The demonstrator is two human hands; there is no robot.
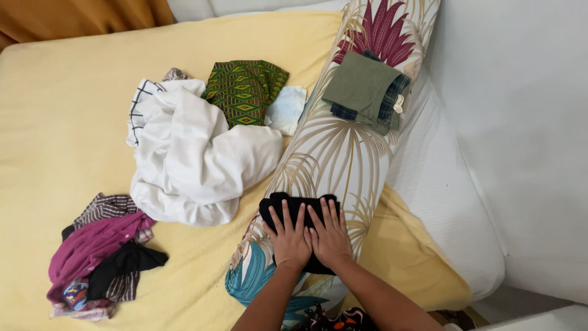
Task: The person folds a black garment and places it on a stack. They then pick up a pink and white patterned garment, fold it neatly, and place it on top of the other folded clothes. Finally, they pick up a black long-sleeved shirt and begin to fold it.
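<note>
**Both palms flat on a black garment**

We see both hands pressed side by side on a black garment [298, 211] that lies across a long bolster [334, 153] with a palm-leaf print. The left hand [289, 240] and the right hand [329, 238] lie open, fingers stretched and slightly spread, thumbs touching — neither grips anything; they only rest flat on the cloth. The garment's upper edge shows beyond the fingertips, and a little of it shows below the wrists.

The bolster runs slantwise over a yellow sheet [55, 110]. Higher up on it sits a folded stack [366, 91] — an olive piece on top, a dark checked one under it.

Left of the bolster, touching its side, lies a crumpled white cloth [196, 162]. Just above that we find a green patterned cloth [245, 89], and beside it a pale blue piece [286, 109]. Well apart, near the left lower edge of the sheet, is a small heap [101, 254] of magenta, black and striped clothes.

To the right of the bolster lies a white pillow [441, 184], against a pale wall [527, 122].
</note>
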